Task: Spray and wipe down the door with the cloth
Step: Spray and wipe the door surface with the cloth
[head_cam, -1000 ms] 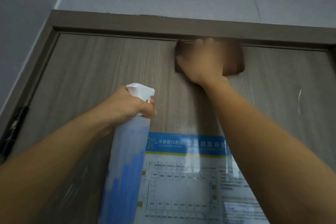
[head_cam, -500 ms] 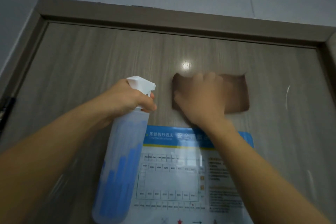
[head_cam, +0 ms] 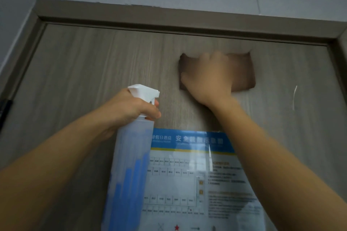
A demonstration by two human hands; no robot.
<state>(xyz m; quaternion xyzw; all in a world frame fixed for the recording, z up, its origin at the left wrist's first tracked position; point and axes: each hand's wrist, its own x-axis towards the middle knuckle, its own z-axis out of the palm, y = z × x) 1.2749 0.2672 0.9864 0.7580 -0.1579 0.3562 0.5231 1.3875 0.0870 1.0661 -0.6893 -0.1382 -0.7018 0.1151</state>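
The door [head_cam: 93,73], wood-grained and closed in its frame [head_cam: 169,15], fills the view; the brown cloth [head_cam: 242,73] lies flat against its upper panel, right of centre and just below the top edge. The right hand [head_cam: 210,78] presses on the cloth with fingers spread, while the left hand [head_cam: 127,110] grips the neck of a spray bottle [head_cam: 129,165] nearer and to the left. The bottle is translucent and looks roughly two-thirds full of blue liquid. A laminated notice [head_cam: 197,174] is stuck below the cloth; a downward stroke could catch its top edge and peel it, or drag moisture beneath it.
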